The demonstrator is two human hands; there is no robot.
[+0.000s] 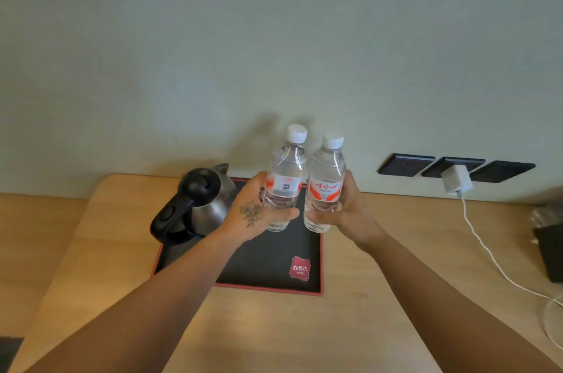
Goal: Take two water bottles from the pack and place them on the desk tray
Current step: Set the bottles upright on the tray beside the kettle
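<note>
Two clear water bottles with white caps and red-and-white labels are held upright, side by side, above the black desk tray (268,263) with its red rim. My left hand (256,214) grips the left bottle (285,171) around its lower half. My right hand (347,214) grips the right bottle (325,181) the same way. The bottles nearly touch. Whether their bases rest on the tray or hover just above it I cannot tell. The pack is out of view.
A steel kettle (198,205) with a black lid and handle stands on the tray's left part. A red logo square (300,269) lies at the tray's front right. Wall sockets (451,168) hold a white charger (457,181), its cable trailing over the wooden desk (380,296). Dark objects (550,251) sit at the right edge.
</note>
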